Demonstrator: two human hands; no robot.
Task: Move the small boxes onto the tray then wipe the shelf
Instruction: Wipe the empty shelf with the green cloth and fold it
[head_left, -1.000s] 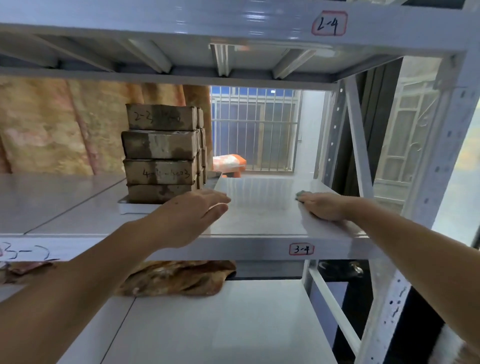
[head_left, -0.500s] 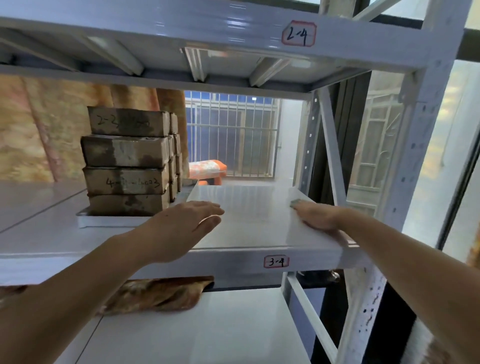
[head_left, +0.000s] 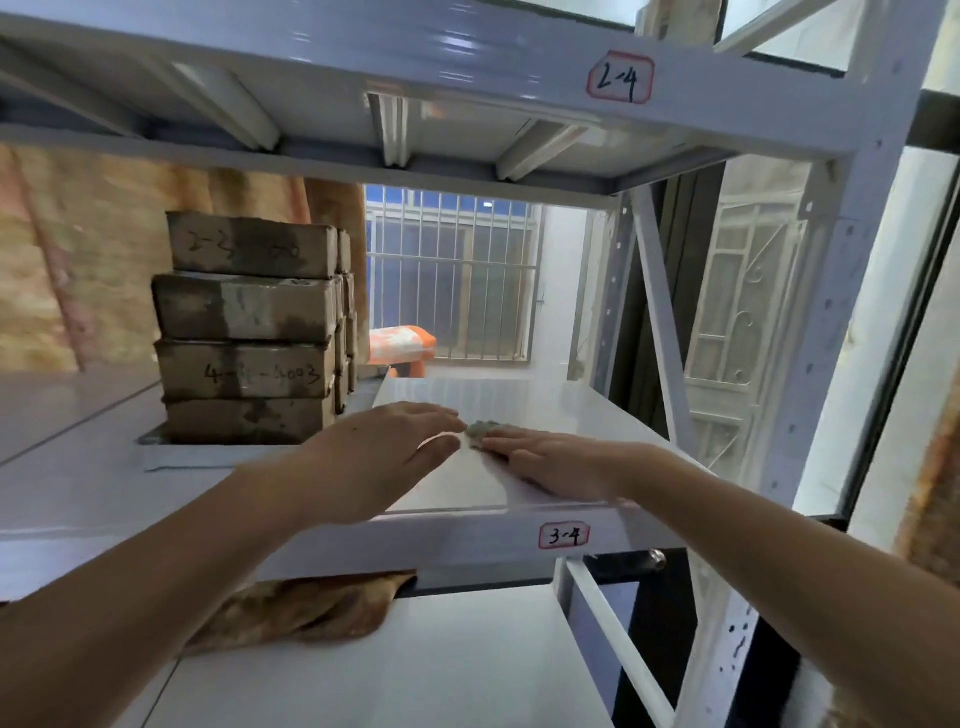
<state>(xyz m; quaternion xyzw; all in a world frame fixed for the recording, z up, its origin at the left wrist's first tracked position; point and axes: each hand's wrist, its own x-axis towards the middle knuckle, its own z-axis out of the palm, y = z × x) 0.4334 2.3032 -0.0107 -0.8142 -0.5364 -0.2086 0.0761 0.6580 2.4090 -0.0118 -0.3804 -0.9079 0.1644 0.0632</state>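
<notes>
— Where are the boxes?
— Stacked on the tray, left on the shelf.
— Your hands?
— My right hand presses the rag flat; my left hand hovers, fingers straight.

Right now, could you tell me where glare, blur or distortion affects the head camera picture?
Head view: the barred window backlights the scene, and the shelf reflects it; highlights streak the upper beam; the handwriting on the small boxes is smeared; the wide lens tilts the right upright.
</notes>
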